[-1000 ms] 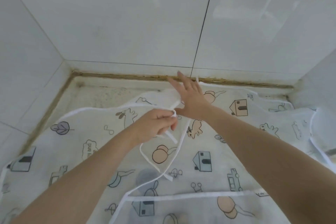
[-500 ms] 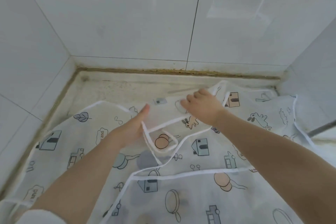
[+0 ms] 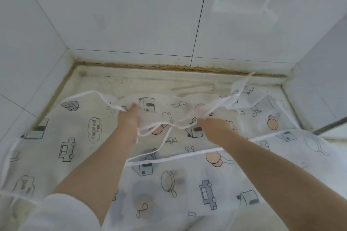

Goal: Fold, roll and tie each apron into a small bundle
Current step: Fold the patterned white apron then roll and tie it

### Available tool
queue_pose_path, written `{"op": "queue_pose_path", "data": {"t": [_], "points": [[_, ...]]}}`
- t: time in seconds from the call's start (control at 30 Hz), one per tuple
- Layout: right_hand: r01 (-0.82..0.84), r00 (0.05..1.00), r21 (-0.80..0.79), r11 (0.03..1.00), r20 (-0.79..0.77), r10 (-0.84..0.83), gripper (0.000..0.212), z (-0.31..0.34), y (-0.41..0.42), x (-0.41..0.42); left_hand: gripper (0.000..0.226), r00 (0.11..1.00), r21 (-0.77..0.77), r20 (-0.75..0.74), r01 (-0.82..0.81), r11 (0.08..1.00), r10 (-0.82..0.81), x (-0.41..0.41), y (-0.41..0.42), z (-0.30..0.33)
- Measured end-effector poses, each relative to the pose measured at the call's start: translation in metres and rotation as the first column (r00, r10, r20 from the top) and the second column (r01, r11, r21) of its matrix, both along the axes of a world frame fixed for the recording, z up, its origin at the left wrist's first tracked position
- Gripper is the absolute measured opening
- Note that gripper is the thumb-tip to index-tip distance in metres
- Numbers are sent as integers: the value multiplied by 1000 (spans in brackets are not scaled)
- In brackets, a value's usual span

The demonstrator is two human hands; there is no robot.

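Head view: translucent printed apron (image 3: 78,137) spread flat over pale bench (image 3: 131,80) set in a tiled corner, top edge folded toward the wearer, white straps (image 3: 161,125) looped loosely across the middle. Left hand (image 3: 129,116), just left of those straps, curled round a bunch of apron edge and strap; right hand (image 3: 214,125), just right of them, pinching straps and a lifted fold of apron, though motion blur hides exact finger positions. Beyond the apron's far edge, a faint curved mark (image 3: 195,88) on bare bench.
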State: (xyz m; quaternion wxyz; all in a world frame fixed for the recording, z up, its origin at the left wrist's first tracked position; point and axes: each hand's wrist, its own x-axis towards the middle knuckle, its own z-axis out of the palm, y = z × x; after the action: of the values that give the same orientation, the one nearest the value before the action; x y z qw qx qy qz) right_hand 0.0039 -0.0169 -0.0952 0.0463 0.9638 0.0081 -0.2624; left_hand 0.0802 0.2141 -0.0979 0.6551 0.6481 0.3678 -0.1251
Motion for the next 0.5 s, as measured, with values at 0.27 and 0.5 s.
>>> {"op": "queue_pose_path", "data": {"t": [0.27, 0.5], "points": [[-70, 996, 191, 979, -37, 78, 71, -7, 21, 12, 108, 907, 855, -127, 306, 419, -403, -14, -3, -32], [-197, 980, 246, 949, 87, 181, 69, -14, 36, 28, 56, 327, 864, -349, 475, -166, -878, -17, -6, -44]]}}
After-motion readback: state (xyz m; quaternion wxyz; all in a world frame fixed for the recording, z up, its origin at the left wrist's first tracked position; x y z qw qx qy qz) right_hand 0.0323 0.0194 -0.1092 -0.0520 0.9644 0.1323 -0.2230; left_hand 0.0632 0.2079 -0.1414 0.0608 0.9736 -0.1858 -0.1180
